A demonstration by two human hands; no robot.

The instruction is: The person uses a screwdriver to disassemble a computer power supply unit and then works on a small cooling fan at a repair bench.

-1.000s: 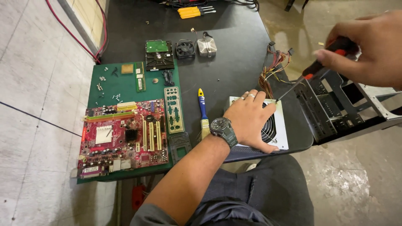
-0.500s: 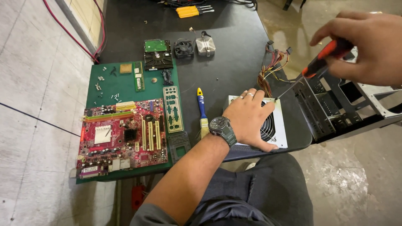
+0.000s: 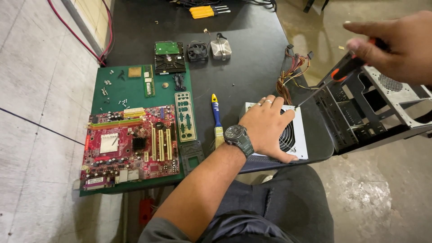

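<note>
Even, soft overhead light; faint shadows. Dull glare on floor (image 3: 396,189). Right hand (image 3: 396,45) slightly blurred; edges bowed.

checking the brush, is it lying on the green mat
No, the brush lies on the black table, just right of the green mat.

The left hand (image 3: 266,128) covers much of the power supply (image 3: 299,137) and its fan, the right hand (image 3: 396,45) runs off the frame's edge hiding most of the screwdriver (image 3: 342,72) handle, and the screws (image 3: 107,87) on the green mat (image 3: 130,92) are too small to tell.
</note>
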